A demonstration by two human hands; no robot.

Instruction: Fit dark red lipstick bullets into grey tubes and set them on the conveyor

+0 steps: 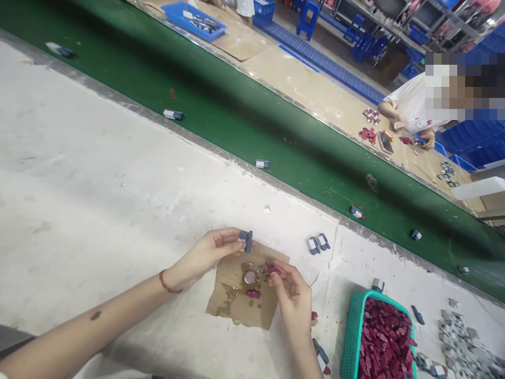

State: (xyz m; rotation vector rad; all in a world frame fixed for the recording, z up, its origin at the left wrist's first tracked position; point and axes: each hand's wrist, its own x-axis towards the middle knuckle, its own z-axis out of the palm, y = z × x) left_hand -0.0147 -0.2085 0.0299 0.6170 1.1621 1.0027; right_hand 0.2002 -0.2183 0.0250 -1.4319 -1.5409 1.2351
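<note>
One small blue-grey block sits at the centre of the frame, pinched between the thumb and fingertips of the left hand, just above a scrap of brown cardboard on the white worktable. On the cardboard lies a round metal dish ringed with glue stains and a dark red piece. The right hand hovers over the cardboard's right edge, fingers curled and pinching another small dark red piece at their tips. The left forearm stretches in from the lower left with a beaded bracelet at the wrist. Two finished blue-grey blocks lie just right of the cardboard, and a teal basket of red pieces stands at lower right. Behind the table a green conveyor belt runs diagonally, carrying scattered blocks; beyond it, at upper right, another person's hands work at a tan bench.
</note>
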